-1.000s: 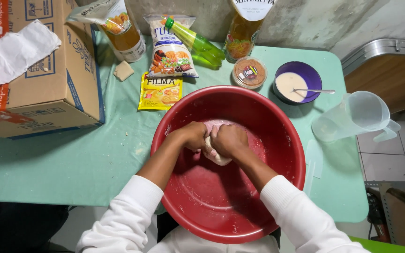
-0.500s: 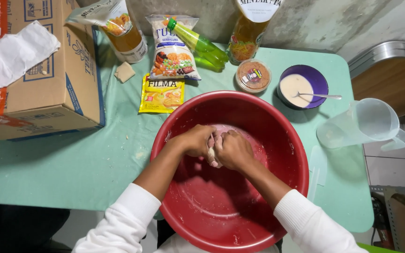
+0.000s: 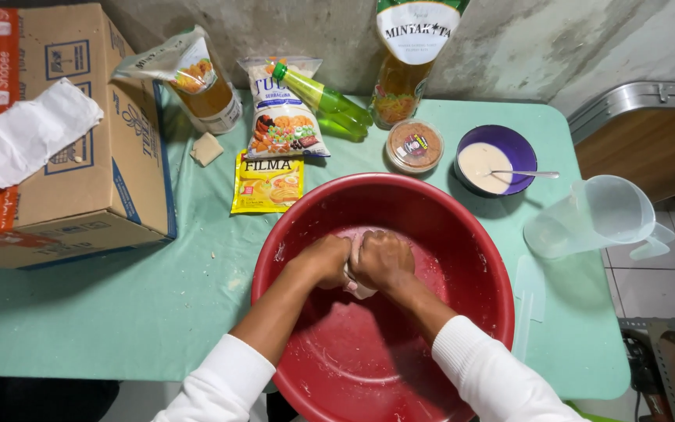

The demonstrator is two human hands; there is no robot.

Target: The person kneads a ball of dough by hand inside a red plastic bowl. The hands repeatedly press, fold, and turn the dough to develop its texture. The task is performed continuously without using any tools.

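1. Dough: pale lump, mostly hidden under both hands, lying in the middle of the basin; only a small white edge showing between and below the knuckles, plus a pinkish patch just above them.
2. Left hand: curled tight over the left side of the dough, fingers wrapped around it, touching the right hand.
3. Right hand: closed over the right side of the dough, knuckles up, pressed against the left hand.
4. Sleeves: white, pushed up to about the elbow on both arms, forearms bare and reaching in over the near rim.
5. Basin: big, round, red, standing on the table near its front edge; inner wall smeared with floury streaks.
6. Table: covered with pale green cloth.
7. Spatula: clear plastic, flat on the cloth just right of the basin.
8. Jug: clear plastic, lying on its side near the right edge, spout toward the floor side.
9. Purple bowl: behind the basin to the right, holding a creamy liquid with a spoon resting in it.
10. Small tub: round, lidded, just left of the purple bowl.
11. Oil pouch: standing against the wall behind the tub; green bottle lying beside it.
12. Flour bag and yellow sachet: behind the basin to the left, sachet flat below the bag.
13. Second pouch: tilted, near a small tan block.
14. Box: cardboard, far left, with white paper lying on top.
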